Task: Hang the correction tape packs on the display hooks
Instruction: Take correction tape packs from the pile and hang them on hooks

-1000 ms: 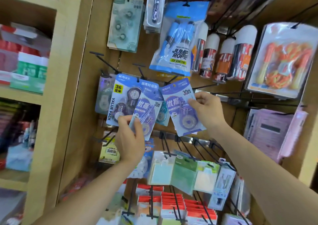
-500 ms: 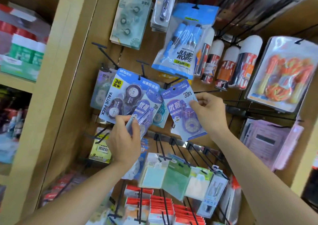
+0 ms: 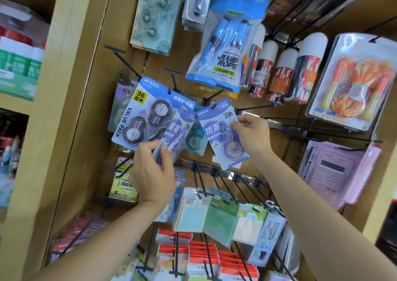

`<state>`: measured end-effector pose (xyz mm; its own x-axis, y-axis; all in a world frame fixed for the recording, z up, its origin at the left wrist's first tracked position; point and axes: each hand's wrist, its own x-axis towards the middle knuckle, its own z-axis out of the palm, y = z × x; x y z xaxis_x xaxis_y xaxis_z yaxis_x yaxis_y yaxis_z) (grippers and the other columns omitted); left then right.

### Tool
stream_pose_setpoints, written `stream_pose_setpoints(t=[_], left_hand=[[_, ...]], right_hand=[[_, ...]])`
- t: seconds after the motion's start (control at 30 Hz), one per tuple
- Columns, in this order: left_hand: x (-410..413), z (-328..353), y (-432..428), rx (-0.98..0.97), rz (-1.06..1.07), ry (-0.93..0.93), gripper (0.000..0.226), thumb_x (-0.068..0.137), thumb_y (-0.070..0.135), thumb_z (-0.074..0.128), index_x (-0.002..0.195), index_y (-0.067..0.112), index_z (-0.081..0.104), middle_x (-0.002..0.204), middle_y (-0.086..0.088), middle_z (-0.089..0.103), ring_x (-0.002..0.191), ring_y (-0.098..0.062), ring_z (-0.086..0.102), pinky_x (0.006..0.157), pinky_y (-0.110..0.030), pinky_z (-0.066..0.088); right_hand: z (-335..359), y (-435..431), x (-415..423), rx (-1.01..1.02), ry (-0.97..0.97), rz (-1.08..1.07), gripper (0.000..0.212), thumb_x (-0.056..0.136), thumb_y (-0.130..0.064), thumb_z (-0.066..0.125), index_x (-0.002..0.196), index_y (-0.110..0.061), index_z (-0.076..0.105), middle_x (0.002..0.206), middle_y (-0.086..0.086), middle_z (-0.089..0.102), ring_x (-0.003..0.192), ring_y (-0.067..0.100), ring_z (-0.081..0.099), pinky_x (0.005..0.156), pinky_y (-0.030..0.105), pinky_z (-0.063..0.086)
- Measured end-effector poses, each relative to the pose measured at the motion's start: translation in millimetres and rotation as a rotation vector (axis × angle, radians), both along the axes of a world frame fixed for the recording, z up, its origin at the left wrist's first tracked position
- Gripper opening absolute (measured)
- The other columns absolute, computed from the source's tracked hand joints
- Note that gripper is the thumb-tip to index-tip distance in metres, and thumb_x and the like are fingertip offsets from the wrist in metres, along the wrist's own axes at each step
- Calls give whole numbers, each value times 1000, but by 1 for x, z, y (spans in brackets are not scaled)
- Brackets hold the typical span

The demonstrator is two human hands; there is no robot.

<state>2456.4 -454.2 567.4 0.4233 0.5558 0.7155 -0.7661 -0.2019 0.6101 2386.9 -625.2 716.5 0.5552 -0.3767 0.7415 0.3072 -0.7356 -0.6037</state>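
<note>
The display wall (image 3: 90,113) is a tan board set with black hooks that stick out toward the person, so carded goods hang face-forward in rows. A jump rope bag (image 3: 225,44) hangs high in the middle. Below and left of it, a blue value pack (image 3: 141,117) of correction tape already hangs tilted on its own hook.

The left hand (image 3: 152,173) sits low in front of that value pack, with fingers and thumb curled round the bottom end of a spare pack (image 3: 177,130). It looks parked there as stock, clear of the work. I cannot tell whether it grips one pack or several.

The right hand (image 3: 251,136) pinches the right edge of the front pack (image 3: 219,130) between thumb and fingertips. This side hold leaves the top of the card free. That top sits just below a bare hook (image 3: 214,93), so I judge the pack is being lined up and is not yet threaded.

The front pack is a slim lilac-blue card marked 30m. A clear blister low down covers a round purple tape wheel, and there is a small hang hole (image 3: 213,106) at the top.
</note>
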Motion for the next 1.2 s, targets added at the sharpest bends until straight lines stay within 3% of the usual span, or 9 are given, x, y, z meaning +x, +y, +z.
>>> stream_pose_setpoints(t=[0.2, 0.33, 0.43, 0.53, 0.63, 0.7, 0.83, 1.0, 1.2], left_hand=[[2, 0, 0, 26, 20, -51, 10, 99, 29, 56, 99, 21, 52, 85, 14, 53, 67, -7, 46, 49, -18, 26], [2, 0, -3, 6, 29, -22, 12, 98, 29, 55, 99, 17, 52, 83, 11, 54, 65, -11, 47, 49, -20, 24], [1, 0, -4, 9, 36, -4, 11, 98, 29, 55, 100, 18, 51, 81, 12, 53, 63, -12, 46, 49, -24, 23], [-1, 0, -2, 32, 34, 3, 12, 100, 30, 53, 101, 19, 50, 83, 13, 52, 65, -9, 44, 51, -16, 21], [-1, -1, 0, 59, 23, 14, 14, 100, 33, 50, 102, 19, 50, 85, 12, 54, 66, -11, 46, 50, -19, 22], [-1, -1, 1, 75, 22, 16, 14, 101, 33, 50, 103, 19, 50, 86, 9, 57, 67, -15, 51, 49, -25, 25], [3, -1, 2, 110, -19, -47, 13, 101, 35, 49, 105, 22, 50, 87, 5, 62, 70, -21, 59, 53, -33, 40], [4, 1, 2, 181, -131, -169, 22, 102, 42, 45, 108, 22, 53, 89, 10, 62, 72, -17, 60, 59, -28, 37], [-1, 5, 18, 339, -97, -239, 24, 102, 38, 48, 109, 19, 63, 85, 12, 65, 72, -10, 61, 56, -26, 39]], right_hand=[[-4, -11, 32, 166, 66, 92, 11, 89, -11, 69, 81, -16, 75, 82, 4, 74, 76, 22, 66, 73, 36, 55], [-2, -21, 55, 293, 124, 126, 10, 87, -9, 72, 79, -14, 71, 76, 5, 69, 70, 21, 61, 64, 27, 50], [-1, -26, 71, 238, 113, 54, 16, 85, -12, 76, 72, -16, 67, 78, 7, 67, 75, 22, 60, 70, 31, 48], [-2, -22, 77, 58, 167, -115, 25, 87, -23, 75, 66, -18, 63, 66, -2, 60, 64, 16, 54, 58, 26, 41], [-6, -20, 74, -53, 212, -204, 22, 87, -32, 75, 72, -16, 70, 68, -3, 64, 63, 14, 57, 52, 22, 38], [-9, -19, 68, -11, 153, -199, 16, 86, -30, 76, 82, -15, 74, 79, -1, 70, 74, 16, 64, 60, 23, 44], [-22, -3, 34, 200, 51, 143, 12, 85, -23, 78, 93, -14, 74, 88, 4, 75, 79, 17, 69, 75, 32, 56], [-51, 23, 5, 196, 318, 551, 38, 84, -24, 79, 118, -22, 62, 112, 3, 73, 107, 21, 69, 94, 35, 55], [-68, 39, -4, 289, 122, 595, 41, 78, -5, 80, 115, -8, 64, 110, 14, 74, 102, 31, 70, 85, 46, 58]])
